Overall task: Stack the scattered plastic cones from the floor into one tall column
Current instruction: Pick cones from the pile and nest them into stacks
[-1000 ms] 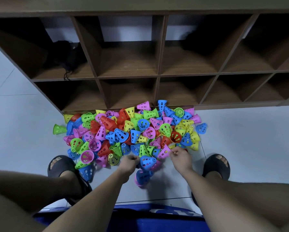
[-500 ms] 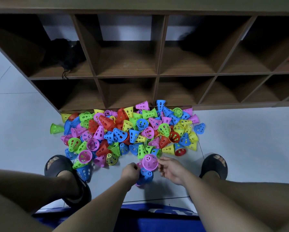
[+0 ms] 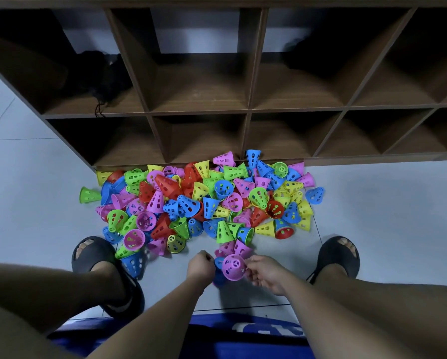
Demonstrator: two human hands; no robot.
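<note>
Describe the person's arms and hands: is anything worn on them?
The forearms are bare, with no sleeves in view. The left grip and right grip are bare hands: no gloves, rings, watch or wristband are visible.

Wood cubby shelf w/ dark bundle; blk sandals, grey floor.

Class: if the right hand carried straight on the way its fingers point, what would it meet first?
Probably the blue stack gripped by the left hand, just past the pink cone the right hand pinches; depth is unclear.
</note>
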